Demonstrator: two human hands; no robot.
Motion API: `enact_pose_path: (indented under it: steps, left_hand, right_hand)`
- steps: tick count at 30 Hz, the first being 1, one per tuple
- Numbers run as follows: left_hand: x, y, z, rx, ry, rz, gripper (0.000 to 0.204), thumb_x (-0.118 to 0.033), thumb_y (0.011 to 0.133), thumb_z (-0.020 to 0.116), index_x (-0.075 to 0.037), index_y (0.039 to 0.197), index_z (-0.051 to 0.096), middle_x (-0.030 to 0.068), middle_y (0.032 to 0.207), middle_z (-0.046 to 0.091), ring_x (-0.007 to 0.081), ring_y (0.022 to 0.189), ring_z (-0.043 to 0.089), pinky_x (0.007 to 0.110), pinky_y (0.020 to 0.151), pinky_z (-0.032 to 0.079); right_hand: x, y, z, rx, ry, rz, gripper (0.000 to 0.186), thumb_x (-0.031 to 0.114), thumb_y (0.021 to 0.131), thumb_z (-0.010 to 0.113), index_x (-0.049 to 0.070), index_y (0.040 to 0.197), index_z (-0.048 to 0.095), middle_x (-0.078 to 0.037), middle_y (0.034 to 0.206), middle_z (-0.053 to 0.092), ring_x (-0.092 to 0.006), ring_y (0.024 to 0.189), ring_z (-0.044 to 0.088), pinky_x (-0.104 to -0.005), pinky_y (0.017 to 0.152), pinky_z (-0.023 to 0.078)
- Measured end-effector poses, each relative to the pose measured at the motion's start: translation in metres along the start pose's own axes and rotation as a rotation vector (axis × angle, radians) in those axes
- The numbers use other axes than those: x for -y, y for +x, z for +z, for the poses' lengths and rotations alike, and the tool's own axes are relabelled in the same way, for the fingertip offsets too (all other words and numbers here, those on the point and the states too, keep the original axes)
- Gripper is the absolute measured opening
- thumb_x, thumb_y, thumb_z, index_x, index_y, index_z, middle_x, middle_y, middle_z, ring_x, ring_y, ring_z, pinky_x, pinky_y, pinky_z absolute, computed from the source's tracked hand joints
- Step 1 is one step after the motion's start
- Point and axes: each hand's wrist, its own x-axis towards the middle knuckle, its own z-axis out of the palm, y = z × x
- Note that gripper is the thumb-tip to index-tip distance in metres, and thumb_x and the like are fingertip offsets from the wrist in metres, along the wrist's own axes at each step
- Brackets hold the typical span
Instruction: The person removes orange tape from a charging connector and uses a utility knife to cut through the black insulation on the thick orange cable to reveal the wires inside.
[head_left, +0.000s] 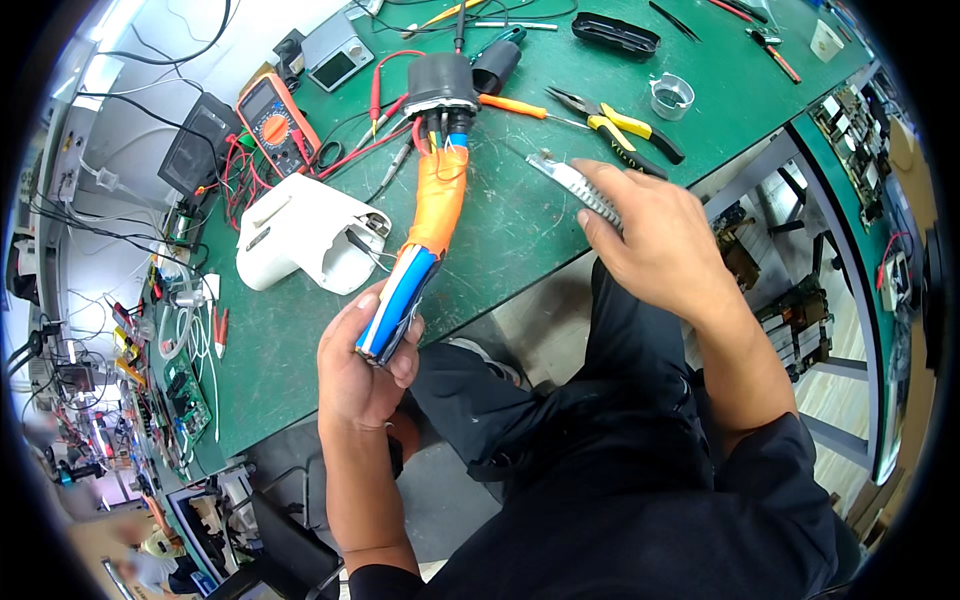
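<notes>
My left hand (365, 355) is closed round the lower end of a long assembly: a blue cylindrical battery pack (405, 295), partly wrapped in orange tape (442, 195), with wires running up to a black round housing (438, 85) on the bench. My right hand (650, 235) grips a silver-grey box cutter (575, 185) above the bench, its tip pointing toward the assembly but apart from it. Left of the assembly lies a white plastic shell (285, 235) with an open end. Behind the cutter are yellow-handled pliers (625, 130) and an orange-handled screwdriver (510, 103).
An orange multimeter (272, 130) with leads, a grey device (335, 60), a black case (615, 35) and a clear cup (670, 95) sit on the green bench (515, 275). Tangled cables and boards crowd the left side; a second bench (850, 260) stands right. People appear at lower left.
</notes>
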Motion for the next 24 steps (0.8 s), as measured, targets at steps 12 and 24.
enact_pose_path:
  steps: [12,24]
  left_hand:
    - [0.017,-0.010,0.013,-0.045,0.762,0.275,0.042,-0.009,0.095,0.053,0.005,0.134,0.043,0.0072,0.089,0.062,0.0110,0.067,0.059,0.024,0.056,0.049]
    - [0.032,-0.002,-0.027,-0.266,1.488,0.969,0.046,0.001,0.089,0.057,0.004,0.132,0.041,0.0228,0.117,0.061,0.0364,0.100,0.063,0.040,0.088,0.049]
  right_hand:
    - [-0.016,0.046,0.034,-0.148,-0.410,-0.221,0.032,0.019,0.081,0.068,0.002,0.109,0.065,-0.016,0.097,0.063,-0.0314,0.100,0.059,-0.0396,0.086,0.049]
    - [-0.019,0.037,0.026,-0.064,-0.341,-0.244,0.035,0.017,0.080,0.071,0.004,0.112,0.065,-0.013,0.100,0.061,-0.0310,0.099,0.056,-0.0403,0.088,0.046]
